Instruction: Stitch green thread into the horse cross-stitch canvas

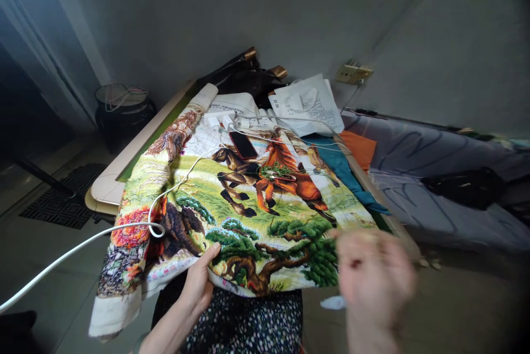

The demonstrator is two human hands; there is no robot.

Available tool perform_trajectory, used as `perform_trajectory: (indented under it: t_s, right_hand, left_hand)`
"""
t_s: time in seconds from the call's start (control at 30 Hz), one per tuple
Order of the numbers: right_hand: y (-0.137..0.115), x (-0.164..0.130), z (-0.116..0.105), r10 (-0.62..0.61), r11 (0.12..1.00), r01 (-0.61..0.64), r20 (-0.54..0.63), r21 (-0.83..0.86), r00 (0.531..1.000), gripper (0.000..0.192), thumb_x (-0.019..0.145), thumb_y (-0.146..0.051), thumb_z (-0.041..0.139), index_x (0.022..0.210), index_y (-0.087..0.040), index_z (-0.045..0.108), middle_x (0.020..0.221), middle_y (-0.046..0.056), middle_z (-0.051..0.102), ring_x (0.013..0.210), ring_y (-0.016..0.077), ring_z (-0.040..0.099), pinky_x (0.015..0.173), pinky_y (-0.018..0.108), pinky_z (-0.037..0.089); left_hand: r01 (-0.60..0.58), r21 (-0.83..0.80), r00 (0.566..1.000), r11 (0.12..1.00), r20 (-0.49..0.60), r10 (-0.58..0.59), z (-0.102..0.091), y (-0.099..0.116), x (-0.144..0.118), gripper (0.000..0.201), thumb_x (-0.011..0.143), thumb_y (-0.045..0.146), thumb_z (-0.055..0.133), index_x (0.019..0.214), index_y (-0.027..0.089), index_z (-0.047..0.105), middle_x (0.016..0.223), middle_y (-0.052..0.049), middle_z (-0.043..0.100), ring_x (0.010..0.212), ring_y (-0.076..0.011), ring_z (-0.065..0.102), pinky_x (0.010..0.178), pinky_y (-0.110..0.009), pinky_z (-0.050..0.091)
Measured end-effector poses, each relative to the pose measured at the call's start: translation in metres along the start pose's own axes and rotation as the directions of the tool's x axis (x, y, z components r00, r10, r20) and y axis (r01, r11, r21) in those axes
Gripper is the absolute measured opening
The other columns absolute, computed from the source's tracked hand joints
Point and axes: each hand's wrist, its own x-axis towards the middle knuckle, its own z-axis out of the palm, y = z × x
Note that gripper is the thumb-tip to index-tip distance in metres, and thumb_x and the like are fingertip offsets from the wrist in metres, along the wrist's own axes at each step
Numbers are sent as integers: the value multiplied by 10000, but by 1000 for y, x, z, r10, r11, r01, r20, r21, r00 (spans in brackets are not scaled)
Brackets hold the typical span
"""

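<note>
A cross-stitch cloth (199, 177) with horses and a pine tree spreads over the table, its left side wound into a thick roll (136, 216). At the near edge my left hand (199, 279) grips the cloth, thumb on top and fingers hidden underneath. My right hand (375, 276) is raised at the cloth's right front corner, smeared by motion. Its fingers look bent, but whether they hold anything cannot be made out. A tangle of green thread (275, 170) lies on the orange horse. Just behind it rests a dark phone (243, 145).
A white cable (83, 246) loops across the roll. White chargers (219, 120) and a printed white bag (308, 104) lie toward the back. Teal fabric (335, 158) hangs along the table's right side. A black stool (124, 114) stands left, and a wall socket (354, 73) sits behind.
</note>
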Motion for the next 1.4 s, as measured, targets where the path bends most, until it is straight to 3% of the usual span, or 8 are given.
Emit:
perform_trajectory:
  t_s: [0.03, 0.1, 0.13, 0.2, 0.33, 0.77, 1.07, 1.4]
  right_hand:
    - [14, -18, 17, 133, 991, -132, 133, -14, 982, 259, 840, -376, 645, 711, -211, 492, 496, -90, 357, 435, 86, 391, 498, 230, 442]
    - [40, -53, 47, 394, 919, -359, 388, -162, 833, 226, 875, -419, 573, 824, -200, 545, 502, -77, 411, 414, 93, 402, 395, 189, 341]
    - [51, -69, 58, 461, 887, -386, 458, -251, 760, 213, 884, -402, 548, 866, -190, 565, 513, -69, 436, 418, 95, 410, 389, 186, 328]
    - [64, -91, 71, 484, 869, -311, 532, -385, 694, 212, 898, -342, 502, 931, -171, 624, 528, -45, 497, 451, 107, 459, 419, 192, 352]
    - [70, -104, 77, 399, 865, -105, 546, -491, 736, 270, 906, -279, 477, 916, -165, 721, 532, -2, 586, 494, 134, 543, 504, 217, 421]
    - [72, -105, 83, 294, 790, 93, 506, -607, 811, 266, 865, -217, 497, 854, -210, 762, 656, 38, 706, 529, 171, 609, 547, 242, 443]
    - [77, -116, 86, 389, 851, -124, 454, -510, 802, 193, 859, -242, 539, 744, -178, 681, 633, 29, 668, 535, 154, 607, 490, 208, 448]
    - [87, -123, 90, 394, 871, -193, 404, -452, 826, 189, 829, -221, 542, 719, -163, 683, 644, 38, 658, 572, 151, 586, 476, 197, 424]
  left_hand:
    - [8, 4, 1000, 1000, -1, -8, 0, 0, 0, 186, 682, 170, 756, 857, 112, 735, 815, -92, 772, 782, -239, 718, 839, -377, 554]
    - [20, 16, 1000, 1000, 18, -20, -1, 0, 0, 204, 676, 189, 767, 860, 108, 737, 801, -92, 769, 753, -235, 712, 801, -369, 558]
    - [19, 21, 999, 1000, 30, -19, -2, 0, 1, 204, 666, 202, 779, 842, 109, 736, 787, -87, 765, 731, -228, 707, 776, -360, 558]
    - [2, 19, 1000, 1000, 31, -2, -4, -1, 2, 186, 633, 218, 808, 768, 119, 726, 736, -61, 752, 672, -199, 688, 716, -326, 554]
    - [-17, -2, 1000, 1000, -5, 17, -6, -1, 4, 182, 582, 207, 838, 683, 142, 701, 649, -11, 714, 589, -153, 644, 624, -280, 527]
    - [-17, -30, 1000, 999, -20, 17, -1, 1, 1, 194, 565, 166, 840, 707, 139, 710, 699, -27, 733, 661, -166, 667, 682, -283, 539]
    - [-69, -3, 995, 998, -67, 68, -1, 0, 3, 151, 572, 137, 816, 685, 132, 716, 683, -17, 720, 643, -132, 639, 675, -241, 506]
    - [-88, 4, 990, 996, -109, 88, 1, 0, 4, 102, 588, 104, 772, 672, 144, 730, 679, -18, 725, 656, -129, 635, 657, -226, 499]
